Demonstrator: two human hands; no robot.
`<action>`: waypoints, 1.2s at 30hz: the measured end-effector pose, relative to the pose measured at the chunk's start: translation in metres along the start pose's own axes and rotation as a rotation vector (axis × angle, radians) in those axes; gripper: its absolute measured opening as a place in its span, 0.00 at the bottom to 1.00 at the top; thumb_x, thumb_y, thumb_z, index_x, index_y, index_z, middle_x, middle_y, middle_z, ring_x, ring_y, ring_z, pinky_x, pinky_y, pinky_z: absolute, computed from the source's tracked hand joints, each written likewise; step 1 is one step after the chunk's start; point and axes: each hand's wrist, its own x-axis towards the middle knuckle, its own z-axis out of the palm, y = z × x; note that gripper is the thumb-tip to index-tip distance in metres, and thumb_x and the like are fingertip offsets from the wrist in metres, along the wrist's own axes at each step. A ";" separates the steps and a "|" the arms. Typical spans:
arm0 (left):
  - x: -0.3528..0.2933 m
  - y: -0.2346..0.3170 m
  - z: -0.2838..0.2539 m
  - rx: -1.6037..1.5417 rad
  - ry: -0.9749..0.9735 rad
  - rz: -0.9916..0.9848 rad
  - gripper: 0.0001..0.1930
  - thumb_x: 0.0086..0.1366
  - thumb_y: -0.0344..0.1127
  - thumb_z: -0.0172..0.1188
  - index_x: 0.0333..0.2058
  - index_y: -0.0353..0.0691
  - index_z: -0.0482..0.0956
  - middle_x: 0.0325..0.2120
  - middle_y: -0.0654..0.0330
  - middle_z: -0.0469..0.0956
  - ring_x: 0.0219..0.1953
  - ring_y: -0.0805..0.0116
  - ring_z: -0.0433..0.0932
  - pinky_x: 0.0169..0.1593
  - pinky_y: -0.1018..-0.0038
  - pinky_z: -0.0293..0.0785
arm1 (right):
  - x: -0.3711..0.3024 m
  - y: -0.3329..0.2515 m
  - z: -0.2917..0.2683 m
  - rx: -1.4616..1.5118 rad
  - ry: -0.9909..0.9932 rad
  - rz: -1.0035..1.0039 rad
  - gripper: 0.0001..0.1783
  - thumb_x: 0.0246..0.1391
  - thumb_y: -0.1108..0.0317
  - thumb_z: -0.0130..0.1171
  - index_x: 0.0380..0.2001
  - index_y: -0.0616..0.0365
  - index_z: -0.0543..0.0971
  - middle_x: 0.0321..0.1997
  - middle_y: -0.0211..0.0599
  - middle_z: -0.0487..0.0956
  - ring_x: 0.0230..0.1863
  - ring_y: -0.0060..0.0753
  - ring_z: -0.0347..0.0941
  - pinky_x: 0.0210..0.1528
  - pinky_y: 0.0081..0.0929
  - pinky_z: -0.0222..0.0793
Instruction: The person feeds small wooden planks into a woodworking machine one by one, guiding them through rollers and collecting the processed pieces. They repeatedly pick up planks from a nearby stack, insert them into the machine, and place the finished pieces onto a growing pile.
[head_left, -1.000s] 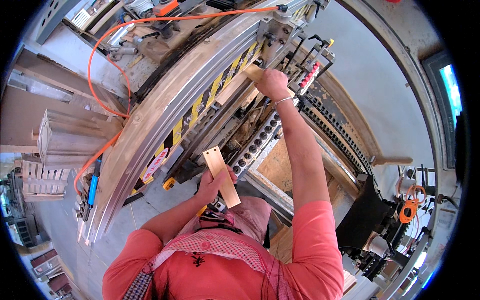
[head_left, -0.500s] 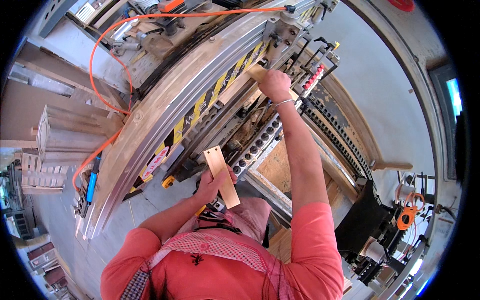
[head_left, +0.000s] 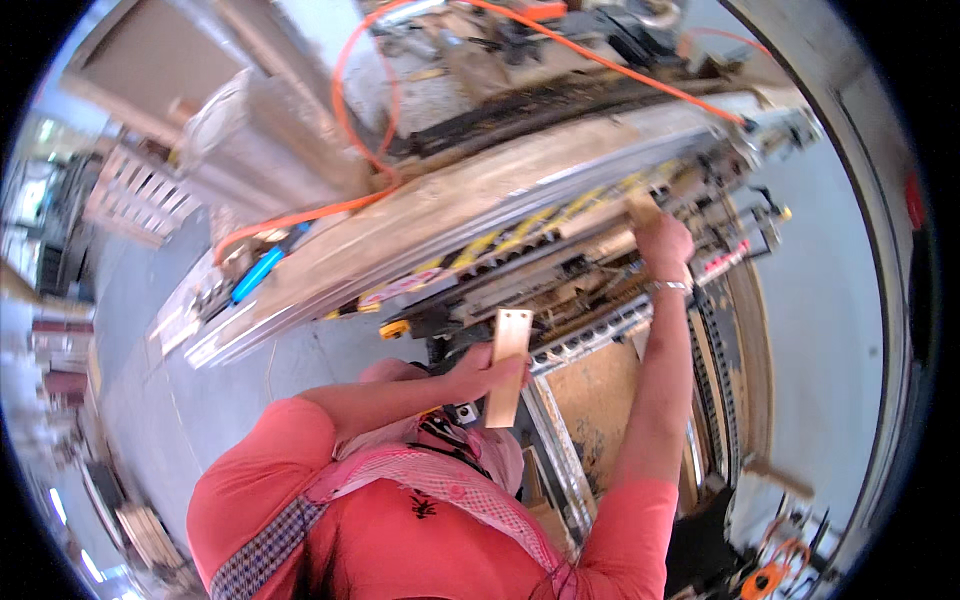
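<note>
Close to my body, my left hand (head_left: 478, 374) is closed around a flat pale wooden slat (head_left: 511, 345). Two small dark holes show near the slat's upper end. My right arm stretches forward over a long woodworking machine (head_left: 570, 190). At its far right part my right hand (head_left: 664, 246) grips a second piece of wood (head_left: 643, 209), whose upper end sticks out past the fingers. The picture is blurred, so whether this wood rests against the machine's fence I cannot tell.
A row of dark round fittings (head_left: 600, 330) runs along the machine's near side, beside a wooden panel (head_left: 590, 400). An orange hose (head_left: 340, 95) loops over the machine's top beam. A blue air-gun handle (head_left: 258, 275) lies at its left end. A pale bin (head_left: 240, 150) stands behind.
The whole view has turned, so the machine now lies more level and farther right. Both hands still hold their wooden pieces, and the left slat looks more upright.
</note>
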 end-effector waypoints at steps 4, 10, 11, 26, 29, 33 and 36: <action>0.002 -0.001 0.000 0.086 -0.004 0.050 0.14 0.66 0.42 0.48 0.37 0.35 0.71 0.29 0.61 0.74 0.33 0.73 0.74 0.38 0.74 0.72 | -0.002 0.001 -0.002 -0.049 0.009 0.020 0.23 0.40 0.49 0.60 0.29 0.60 0.79 0.34 0.50 0.79 0.39 0.48 0.76 0.42 0.40 0.72; -0.006 -0.002 -0.001 0.018 0.012 0.130 0.15 0.66 0.42 0.48 0.40 0.35 0.69 0.30 0.60 0.74 0.35 0.72 0.74 0.40 0.72 0.71 | 0.002 0.009 0.013 -0.114 0.145 -0.102 0.23 0.38 0.50 0.60 0.27 0.61 0.78 0.29 0.49 0.78 0.34 0.49 0.76 0.38 0.41 0.72; -0.012 -0.002 -0.002 -0.033 0.054 0.142 0.15 0.66 0.43 0.47 0.41 0.36 0.69 0.31 0.60 0.74 0.35 0.72 0.74 0.41 0.72 0.71 | 0.004 0.008 0.013 -0.102 0.123 -0.113 0.23 0.38 0.49 0.61 0.26 0.60 0.78 0.27 0.49 0.78 0.34 0.48 0.76 0.37 0.41 0.72; -0.214 0.031 -0.163 -0.238 0.785 0.022 0.21 0.60 0.34 0.54 0.51 0.33 0.65 0.46 0.55 0.71 0.47 0.61 0.72 0.52 0.65 0.70 | -0.024 0.019 0.021 -0.099 0.401 -0.209 0.30 0.46 0.51 0.58 0.49 0.59 0.70 0.43 0.48 0.74 0.41 0.53 0.71 0.42 0.44 0.68; -0.205 0.041 -0.241 0.024 0.844 0.231 0.15 0.60 0.35 0.55 0.43 0.34 0.72 0.31 0.61 0.76 0.31 0.72 0.76 0.37 0.76 0.74 | -0.063 0.003 0.014 -0.027 0.443 -0.086 0.29 0.46 0.52 0.60 0.47 0.62 0.72 0.44 0.51 0.74 0.44 0.54 0.70 0.45 0.43 0.67; -0.162 0.055 -0.345 0.027 0.933 0.116 0.09 0.61 0.36 0.52 0.36 0.36 0.74 0.23 0.65 0.72 0.22 0.79 0.67 0.25 0.80 0.64 | -0.127 0.003 0.024 0.116 0.343 -0.100 0.23 0.44 0.60 0.62 0.40 0.65 0.75 0.36 0.50 0.77 0.36 0.49 0.73 0.40 0.39 0.68; -0.120 0.073 -0.391 0.133 0.845 0.233 0.09 0.61 0.34 0.51 0.37 0.37 0.74 0.24 0.66 0.72 0.23 0.79 0.68 0.26 0.81 0.65 | -0.184 0.000 0.031 0.249 0.277 -0.080 0.11 0.42 0.68 0.62 0.30 0.63 0.77 0.28 0.48 0.77 0.29 0.41 0.74 0.32 0.36 0.67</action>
